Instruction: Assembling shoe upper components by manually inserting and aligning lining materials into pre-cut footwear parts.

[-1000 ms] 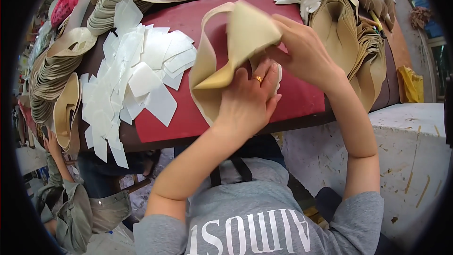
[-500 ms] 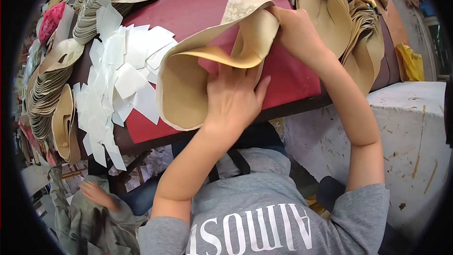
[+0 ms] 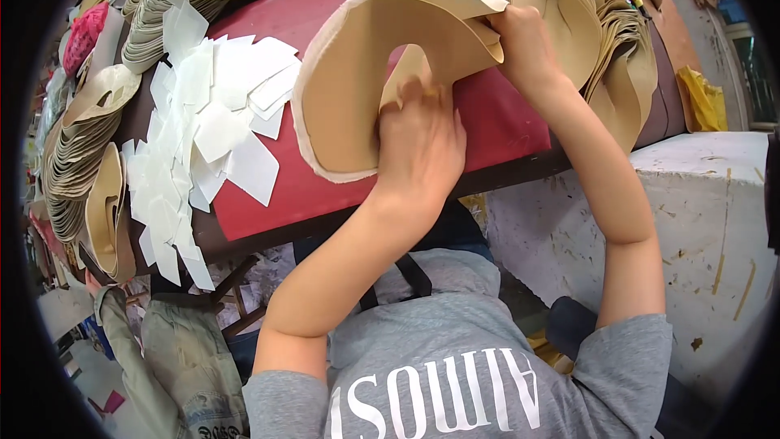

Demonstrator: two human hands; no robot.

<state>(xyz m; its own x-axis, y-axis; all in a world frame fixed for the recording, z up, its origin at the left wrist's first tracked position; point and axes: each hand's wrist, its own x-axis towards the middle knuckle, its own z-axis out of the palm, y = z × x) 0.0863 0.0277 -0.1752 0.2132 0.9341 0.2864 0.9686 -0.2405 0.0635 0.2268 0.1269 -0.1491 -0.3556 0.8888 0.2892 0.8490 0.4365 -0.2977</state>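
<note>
While the right grip [image 3: 524, 45] pinches its end, the tan piece [image 3: 341, 89] extends leftward.

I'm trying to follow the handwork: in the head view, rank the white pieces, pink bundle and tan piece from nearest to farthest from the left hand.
From the left hand:
1. Tan piece: against the hand.
2. White pieces: loosely piled, to the hand's left.
3. Pink bundle: farther left, toward the picture's upper-left.
</note>
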